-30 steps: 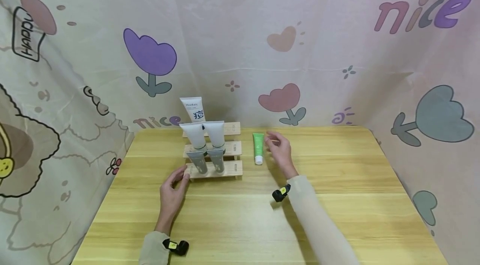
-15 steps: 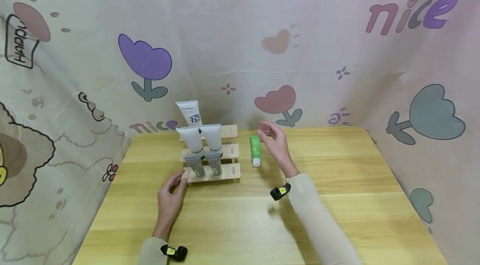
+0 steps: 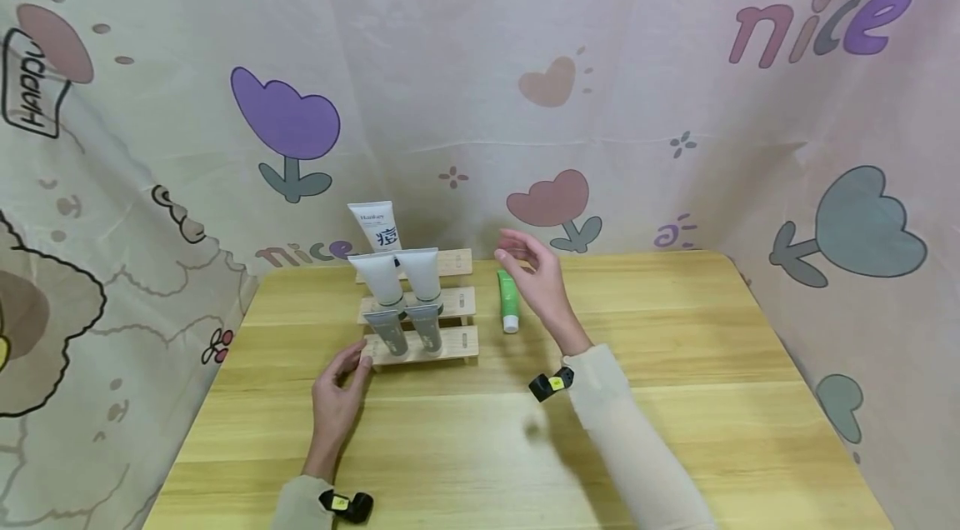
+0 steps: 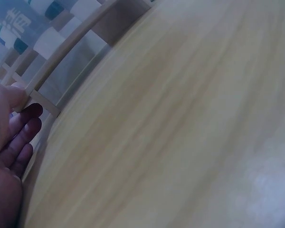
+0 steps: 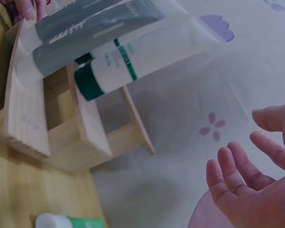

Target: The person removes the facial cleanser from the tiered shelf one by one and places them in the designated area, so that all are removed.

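Observation:
A three-tier wooden display rack [image 3: 450,340] carries several squeeze tubes standing on their caps. Two grey tubes [image 3: 427,330] are on the front tier and two white tubes [image 3: 422,276] on the middle one. A white tube with blue print [image 3: 377,227] is at the back. My left hand [image 3: 337,397] pinches the left end of the front tier, thumb on top, as the left wrist view shows. My right hand [image 3: 542,284] hovers with fingers loosely bent, holding nothing. Beside its fingers, a green tube with a white cap [image 3: 508,303] lies on the table, right of the rack.
The wooden table [image 3: 660,430] ends at the back against a patterned cloth [image 3: 450,55] hanging as a wall. More cloth hangs on the left and right sides. A small black camera [image 3: 551,383] is strapped to the right wrist, another [image 3: 348,505] to the left.
My right hand has moved left and up past the green tube's far end, toward the rack's back. My left hand keeps its hold on the rack. The head view has shifted slightly.

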Motion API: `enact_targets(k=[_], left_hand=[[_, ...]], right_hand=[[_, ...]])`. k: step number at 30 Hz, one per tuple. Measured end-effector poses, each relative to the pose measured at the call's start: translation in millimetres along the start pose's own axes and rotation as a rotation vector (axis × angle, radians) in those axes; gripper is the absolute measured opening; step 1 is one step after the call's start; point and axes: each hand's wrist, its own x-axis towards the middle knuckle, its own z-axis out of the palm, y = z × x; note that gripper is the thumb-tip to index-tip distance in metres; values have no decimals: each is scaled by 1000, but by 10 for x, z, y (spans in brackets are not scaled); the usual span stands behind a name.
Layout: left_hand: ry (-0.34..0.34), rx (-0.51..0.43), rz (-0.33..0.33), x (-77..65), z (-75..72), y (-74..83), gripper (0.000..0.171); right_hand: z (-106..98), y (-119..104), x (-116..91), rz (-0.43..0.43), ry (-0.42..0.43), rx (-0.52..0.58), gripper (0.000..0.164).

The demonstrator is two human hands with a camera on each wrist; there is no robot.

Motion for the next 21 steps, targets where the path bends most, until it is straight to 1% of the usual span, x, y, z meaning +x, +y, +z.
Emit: enact_targets(k=[5,11,18,21], left_hand=[[-2,3,-1,-4,8,-9,28],[3,9,-3,-4,13,-18,28],[-1,-10,-3,-4,17,-8,28],[-3,-3,-8,-4,7,-7,28]], right_hand=[[53,-104,21,-51,-10,-21,38],[152,-196,85,-115,-60,-12,39],[326,-351,160,-129,-101,7,39],[418,-391,214,-139,-109,10,39]])
